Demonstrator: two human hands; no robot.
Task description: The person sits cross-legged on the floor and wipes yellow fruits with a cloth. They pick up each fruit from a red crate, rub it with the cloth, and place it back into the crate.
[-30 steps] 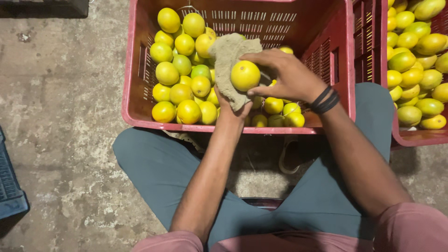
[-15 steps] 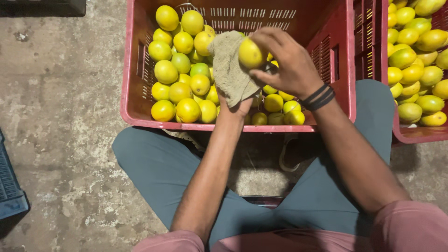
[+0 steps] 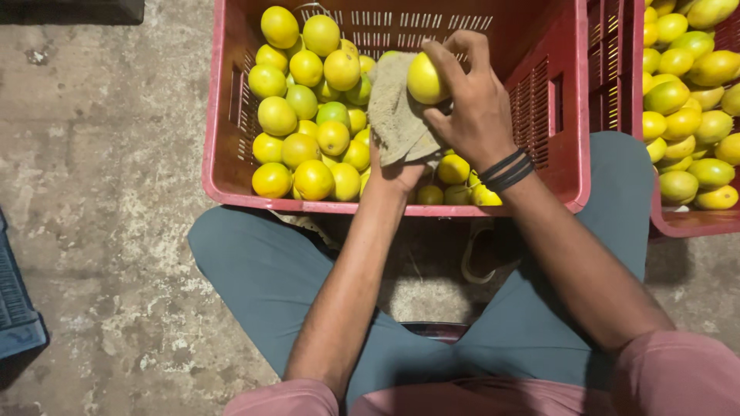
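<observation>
Right hand (image 3: 474, 108) closed around a yellow fruit (image 3: 426, 77), pressing it against a beige cloth (image 3: 395, 112) draped over the left hand (image 3: 397, 173), as for wiping, above the red crate (image 3: 220, 139) of heaped fruit (image 3: 308, 115).

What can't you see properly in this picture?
Head view only:
- Left hand: mostly hidden under the cloth.
- Fruit in the right hand: its far side is covered by fingers.
- Second crate: cut off by the right edge.
- Blue crate: cut off by the left edge.
</observation>
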